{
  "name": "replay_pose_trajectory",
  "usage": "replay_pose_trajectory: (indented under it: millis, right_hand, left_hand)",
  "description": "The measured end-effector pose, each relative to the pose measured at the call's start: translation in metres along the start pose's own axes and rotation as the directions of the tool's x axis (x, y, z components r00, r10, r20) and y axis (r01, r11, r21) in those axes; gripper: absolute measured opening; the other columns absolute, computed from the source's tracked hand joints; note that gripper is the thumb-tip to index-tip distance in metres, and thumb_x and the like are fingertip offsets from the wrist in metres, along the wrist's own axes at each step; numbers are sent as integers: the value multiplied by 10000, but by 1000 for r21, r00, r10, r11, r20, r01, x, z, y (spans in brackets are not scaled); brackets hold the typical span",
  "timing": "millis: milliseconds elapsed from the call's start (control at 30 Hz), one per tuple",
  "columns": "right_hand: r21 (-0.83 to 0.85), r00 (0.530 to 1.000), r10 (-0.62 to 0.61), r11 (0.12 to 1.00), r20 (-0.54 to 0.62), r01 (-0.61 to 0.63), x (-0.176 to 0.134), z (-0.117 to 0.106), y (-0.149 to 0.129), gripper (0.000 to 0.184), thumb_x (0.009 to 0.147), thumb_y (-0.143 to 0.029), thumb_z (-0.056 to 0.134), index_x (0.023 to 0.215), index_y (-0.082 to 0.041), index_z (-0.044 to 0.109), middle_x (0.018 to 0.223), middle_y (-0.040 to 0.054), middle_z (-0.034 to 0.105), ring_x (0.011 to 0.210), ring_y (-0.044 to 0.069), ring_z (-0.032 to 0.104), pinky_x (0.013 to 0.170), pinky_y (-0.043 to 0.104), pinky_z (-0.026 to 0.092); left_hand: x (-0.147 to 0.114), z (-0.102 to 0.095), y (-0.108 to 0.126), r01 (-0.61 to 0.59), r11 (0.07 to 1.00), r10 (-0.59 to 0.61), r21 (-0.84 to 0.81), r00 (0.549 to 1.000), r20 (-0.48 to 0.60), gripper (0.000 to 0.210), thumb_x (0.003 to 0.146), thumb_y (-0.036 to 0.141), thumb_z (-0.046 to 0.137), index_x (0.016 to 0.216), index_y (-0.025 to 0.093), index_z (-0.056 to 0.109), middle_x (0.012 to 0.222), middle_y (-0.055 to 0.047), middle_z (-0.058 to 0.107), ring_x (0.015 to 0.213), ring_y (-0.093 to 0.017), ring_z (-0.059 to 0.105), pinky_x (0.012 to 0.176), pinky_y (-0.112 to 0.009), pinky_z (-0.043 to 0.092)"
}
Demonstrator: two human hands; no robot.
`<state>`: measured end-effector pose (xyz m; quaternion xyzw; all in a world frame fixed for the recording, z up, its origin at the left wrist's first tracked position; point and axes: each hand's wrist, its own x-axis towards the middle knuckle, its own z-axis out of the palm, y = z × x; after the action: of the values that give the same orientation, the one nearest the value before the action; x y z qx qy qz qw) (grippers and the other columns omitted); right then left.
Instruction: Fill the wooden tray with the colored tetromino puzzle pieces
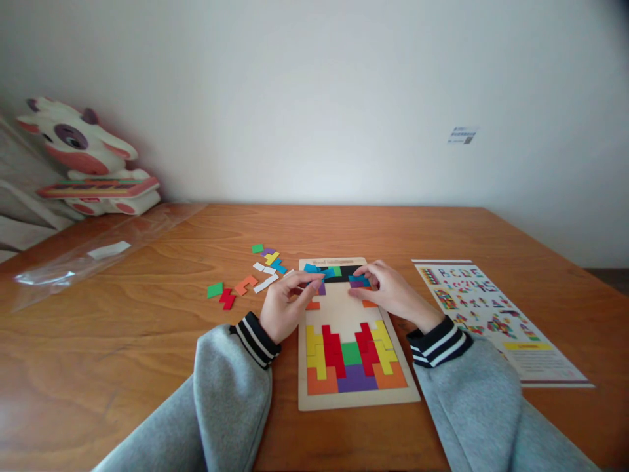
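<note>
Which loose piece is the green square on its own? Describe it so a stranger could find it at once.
Start at the wooden puzzle board in the middle of the table, then look left past the left hand to the scattered loose pieces. The green square lies farthest left, beside a red zigzag piece. The other green piece lies farther back, next to a purple one.

Grey sleeves [230, 387] (navy-white striped cuffs), rainbow-coloured puzzle pieces [351, 357]
</note>
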<state>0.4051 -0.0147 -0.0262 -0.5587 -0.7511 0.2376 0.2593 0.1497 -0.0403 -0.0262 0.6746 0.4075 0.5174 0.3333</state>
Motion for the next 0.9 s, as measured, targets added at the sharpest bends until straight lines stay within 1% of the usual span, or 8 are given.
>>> replay_pose_trajectory:
  millis: [100, 167, 300, 400, 533, 700, 800, 900]
  right_hand:
    - [28, 1000, -18, 999, 20, 17, 0, -3, 6, 445, 751, -493, 792, 1074, -202, 697, 939, 40, 571, 782, 177, 560, 705, 319, 471]
    - [56, 998, -36, 998, 56, 32, 0, -6, 10, 493, 721, -508, 809, 1094, -206, 695, 954, 34, 556, 771, 167, 553, 694, 313, 474]
    - [102, 993, -49, 994, 104, 39, -1, -11, 16, 496, 736, -538, 776, 1100, -209, 701, 963, 33, 546, 736, 147, 545, 661, 299, 476]
    - [104, 995, -53, 994, 83, 44, 0, -12, 15, 440, 763, -526, 752, 1065, -210, 712, 933, 34, 559, 745, 156, 566, 673, 306, 490]
    - [104, 997, -52, 994, 64, 45, 0, -11, 15, 373, 790, -486, 731, 1039, -209, 716, 927, 38, 581, 747, 159, 583, 673, 307, 500]
    - [98, 997, -57, 994, 46, 52, 1, -10, 17, 353, 789, -465, 732, 1027, -205, 717, 924, 38, 594, 744, 155, 576, 681, 310, 507]
    - [108, 998, -60, 993, 34, 56, 0, -10, 17, 379, 791, -509, 727, 1017, -204, 721, 913, 38, 597, 737, 156, 577, 678, 312, 509]
    - [109, 999, -50, 993, -2, 50, 0, -7, 13, 414, 811, -541, 699, 1035, -194, 712, 923, 49, 604, 753, 166, 586, 690, 321, 510]
  left_hand:
    - [0, 0, -2, 5, 1000, -5, -1, 1000, 9, 240, 920, 384, 650, 997, 200, 784, 933, -74, 737, 826, -174, 665, 678, -246, 540]
    - [0, 0, -3, 21, 1000, -22, 9, 1000, 18, 249, 918, 390, 646, 995, 197, 783, 937, -76, 737, 820, -172, 662, 672, -243, 536]
    - [1, 0, -2, 83, 995, -86, 53, 995, 48, 257, 901, 391, 645, 967, 185, 786, 902, -71, 730, 755, -158, 645, 624, -227, 514]
    - [1, 0, -1, 107, 992, -111, 67, 992, 57, 277, 881, 409, 651, 948, 179, 788, 837, -60, 714, 654, -136, 599, 534, -206, 469]
    - [2, 0, -1, 154, 984, -160, 91, 985, 66, 291, 854, 411, 660, 948, 168, 788, 689, -24, 637, 490, -87, 436, 414, -189, 327]
    - [2, -1, -1, 182, 980, -188, 84, 980, 63, 303, 838, 418, 664, 948, 165, 788, 657, -12, 620, 460, -77, 387, 400, -189, 292]
    - [2, 0, 0, 178, 981, -183, 80, 981, 61, 302, 832, 421, 669, 941, 167, 789, 623, -1, 593, 453, -78, 373, 398, -190, 284]
    - [1, 0, 0, 175, 981, -179, 80, 982, 56, 297, 837, 412, 668, 955, 166, 786, 648, -11, 597, 473, -84, 394, 406, -192, 288]
